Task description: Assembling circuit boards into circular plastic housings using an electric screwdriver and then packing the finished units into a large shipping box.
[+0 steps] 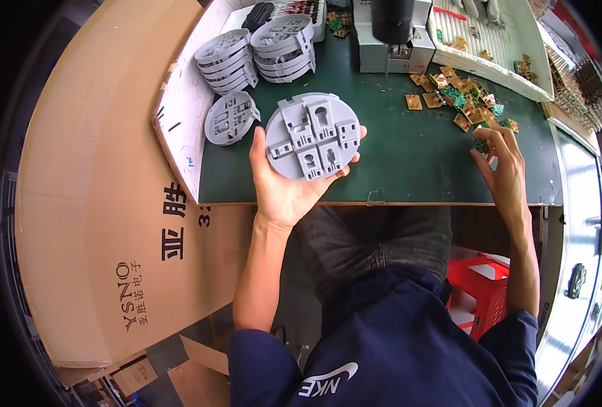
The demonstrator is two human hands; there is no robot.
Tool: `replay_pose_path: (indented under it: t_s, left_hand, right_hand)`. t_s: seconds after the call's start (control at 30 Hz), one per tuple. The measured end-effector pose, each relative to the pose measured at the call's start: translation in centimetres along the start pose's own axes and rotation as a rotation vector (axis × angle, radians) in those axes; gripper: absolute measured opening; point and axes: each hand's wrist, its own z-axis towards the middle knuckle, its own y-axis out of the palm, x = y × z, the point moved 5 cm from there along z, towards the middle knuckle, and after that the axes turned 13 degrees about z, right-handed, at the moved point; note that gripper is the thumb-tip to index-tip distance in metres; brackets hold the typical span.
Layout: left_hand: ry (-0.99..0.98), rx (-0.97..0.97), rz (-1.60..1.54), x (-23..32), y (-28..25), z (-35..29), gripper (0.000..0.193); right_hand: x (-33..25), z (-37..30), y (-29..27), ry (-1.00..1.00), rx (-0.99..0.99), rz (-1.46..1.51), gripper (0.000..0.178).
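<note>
My left hand is wrapped round a round grey plastic housing, held up over the near part of the green table, its moulded slots and raised blocks facing me. At the right, my right hand pinches a small green circuit board between thumb and fingers, just in front of a loose pile of small circuit boards. These boards show copper-coloured and green faces. A single grey housing lies left of my left hand, with two stacks of like housings behind it.
A grey-white machine with a black cylinder stands at the table's back. A white tray holding gloves and a few boards sits at the back right. A white panel borders the table's left, beside a large cardboard box. A red stool stands below.
</note>
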Motion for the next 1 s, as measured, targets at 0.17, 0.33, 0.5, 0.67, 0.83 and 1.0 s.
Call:
replay_pose_path:
  t_s: [0.17,0.33,0.5,0.67,0.83,1.0]
  left_hand:
    - [0.021,-0.004,0.064,0.2,0.3,0.1,0.091]
    - [0.018,0.011,0.132,0.3,0.0,-0.3,0.088]
    - [0.024,0.071,0.246,0.1,-0.5,-0.4,0.091]
    - [0.030,0.112,0.314,0.2,-0.5,-0.4,0.096]
    - [0.070,0.186,0.436,1.6,-1.0,-3.0,0.101]
    - [0.229,0.114,-0.138,-2.2,-3.9,-14.0,0.101]
  right_hand:
    - [-1.7,0.1,0.4,0.033,0.098,0.240,0.030]
    - [-2.7,1.1,2.9,0.240,-0.042,0.767,0.024]
    - [-1.8,1.7,5.7,0.356,-0.106,1.071,0.022]
    - [-1.1,1.4,6.0,0.385,-0.140,0.995,0.029]
    - [-2.3,1.7,7.3,0.303,-0.246,0.837,0.041]
    - [-0.8,0.8,7.3,0.247,-0.101,0.724,0.041]
